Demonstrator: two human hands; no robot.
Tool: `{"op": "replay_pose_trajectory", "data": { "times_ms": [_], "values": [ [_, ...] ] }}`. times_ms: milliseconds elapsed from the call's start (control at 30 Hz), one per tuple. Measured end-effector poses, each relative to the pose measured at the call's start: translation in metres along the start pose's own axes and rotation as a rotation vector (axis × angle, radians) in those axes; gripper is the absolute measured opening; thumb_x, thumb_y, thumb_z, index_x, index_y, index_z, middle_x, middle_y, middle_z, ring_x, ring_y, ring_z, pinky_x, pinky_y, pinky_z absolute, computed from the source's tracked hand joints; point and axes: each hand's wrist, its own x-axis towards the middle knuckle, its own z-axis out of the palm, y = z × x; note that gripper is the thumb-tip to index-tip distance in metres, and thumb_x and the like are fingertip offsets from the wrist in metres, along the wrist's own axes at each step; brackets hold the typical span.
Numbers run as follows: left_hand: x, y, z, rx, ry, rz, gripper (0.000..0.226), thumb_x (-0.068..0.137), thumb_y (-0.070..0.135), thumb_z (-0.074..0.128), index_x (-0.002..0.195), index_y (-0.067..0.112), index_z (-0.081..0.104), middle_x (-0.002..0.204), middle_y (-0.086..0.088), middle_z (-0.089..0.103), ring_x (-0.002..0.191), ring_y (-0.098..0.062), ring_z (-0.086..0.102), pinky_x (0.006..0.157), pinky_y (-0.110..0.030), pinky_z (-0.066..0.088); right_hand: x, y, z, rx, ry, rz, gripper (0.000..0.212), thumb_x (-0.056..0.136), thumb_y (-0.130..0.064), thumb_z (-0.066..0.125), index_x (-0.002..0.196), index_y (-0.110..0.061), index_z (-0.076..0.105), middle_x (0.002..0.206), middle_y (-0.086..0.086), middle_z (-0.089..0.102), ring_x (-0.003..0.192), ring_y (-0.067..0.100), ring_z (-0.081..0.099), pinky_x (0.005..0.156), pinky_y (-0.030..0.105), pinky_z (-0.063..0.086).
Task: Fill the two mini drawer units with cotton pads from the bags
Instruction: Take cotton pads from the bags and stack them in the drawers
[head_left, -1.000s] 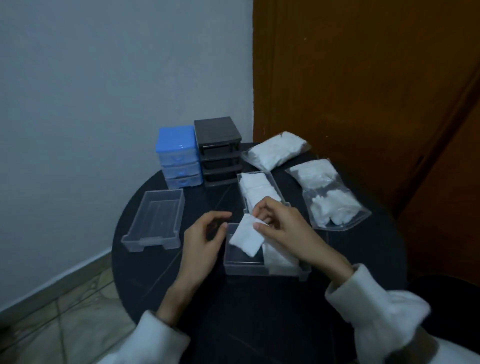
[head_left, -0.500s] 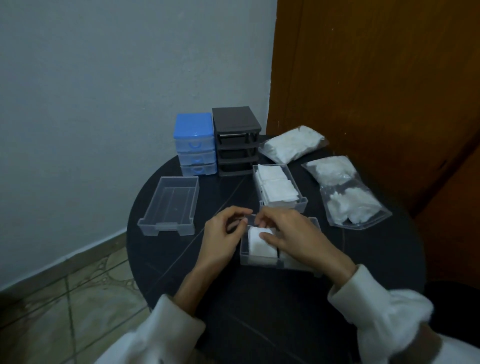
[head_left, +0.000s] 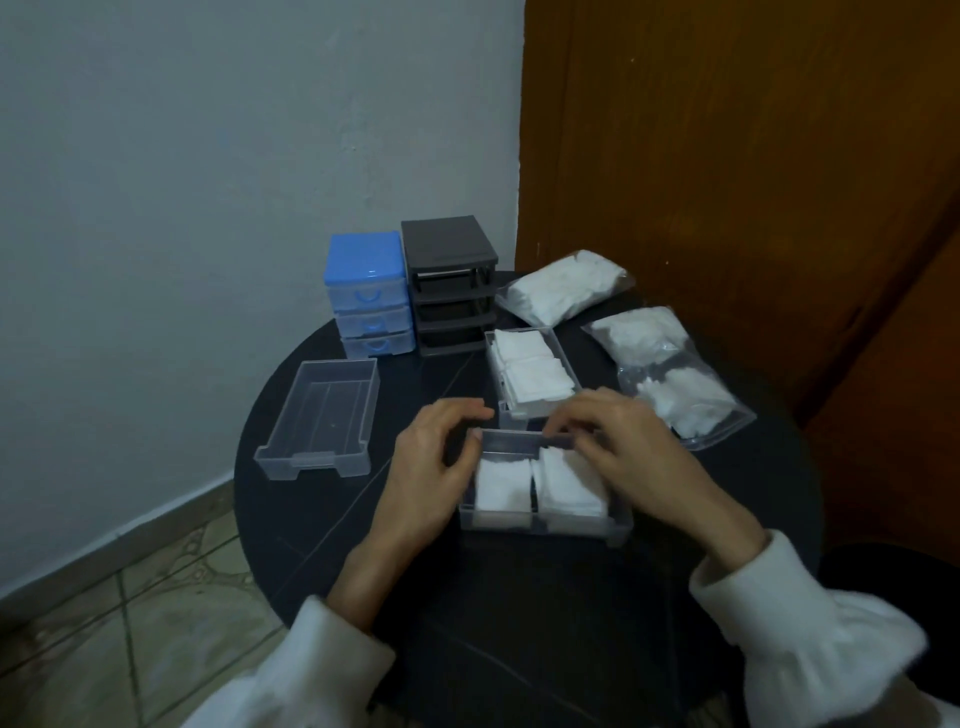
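A clear near drawer (head_left: 545, 522) holds two stacks of white cotton pads (head_left: 503, 483) side by side. My left hand (head_left: 428, 470) grips its far left corner with thumb and curled fingers. My right hand (head_left: 626, 449) curls its fingers over the drawer's far wall. Behind it sits a second drawer (head_left: 532, 376) full of pads. An empty clear drawer (head_left: 291, 457) lies to the left. The blue drawer unit (head_left: 366, 293) has its drawers in; the black drawer unit (head_left: 449, 283) stands with open slots. Two bags of pads (head_left: 563, 286) (head_left: 670, 374) lie at the right.
Everything rests on a small round black table (head_left: 519, 597) set in a corner. A pale wall (head_left: 234, 156) stands behind and to the left, a brown wooden door (head_left: 727, 156) to the right. Tiled floor (head_left: 130, 623) shows at the lower left.
The pad my right hand held now lies in the near drawer's left side. Both hands have moved to the drawer's far edge and taken hold of it.
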Motion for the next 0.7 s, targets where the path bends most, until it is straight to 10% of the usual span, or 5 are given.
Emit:
{"op": "replay_pose_trajectory", "data": {
  "times_ms": [700],
  "values": [
    [0.066, 0.072, 0.129, 0.113, -0.371, 0.088, 0.042, 0.083, 0.014, 0.066, 0.122, 0.010, 0.052, 0.125, -0.008, 0.055, 0.117, -0.020, 0.049, 0.098, -0.031, 0.041, -0.044, 0.094, -0.014, 0.156, 0.217, 0.446, 0.033, 0.084, 0.001, 0.060, 0.115, -0.010, 0.061, 0.102, 0.000, 0.065, 0.086, 0.003, 0.059, 0.072, 0.002, 0.041]
  ]
}}
